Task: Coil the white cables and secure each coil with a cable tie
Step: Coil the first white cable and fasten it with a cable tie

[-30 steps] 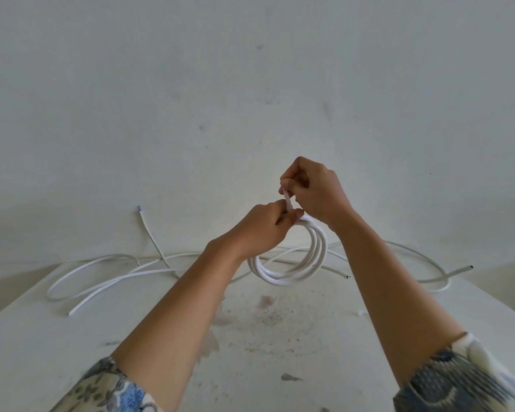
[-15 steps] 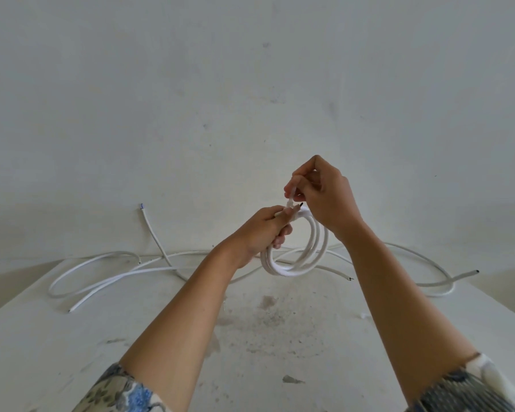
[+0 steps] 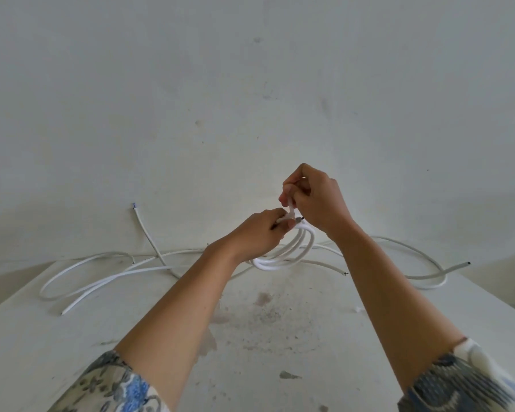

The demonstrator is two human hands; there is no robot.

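A small coil of white cable [image 3: 283, 257] hangs in the air above the white table [image 3: 72, 337], a few loops thick. My left hand [image 3: 262, 233] pinches the top of the coil where the loops gather. Just above it, my right hand [image 3: 315, 200] grips the tail of a white cable tie [image 3: 290, 211] that wraps the coil's top. A loose white cable [image 3: 101, 281] lies in long loops on the table's far left. Another loose cable [image 3: 422, 278] curves along the far right, its cut end sticking off the edge.
A plain pale wall [image 3: 250, 99] rises right behind the table. One cable end [image 3: 140, 221] leans up against that wall on the left. Dirty smudges [image 3: 265, 310] mark the tabletop in front of me. Patterned sleeves cover both of my forearms near the bottom corners.
My right hand has drawn the tie's tail up from the coil. The coil has tilted and flattened, hanging lower toward the table. My left hand closed again on the coil's top.
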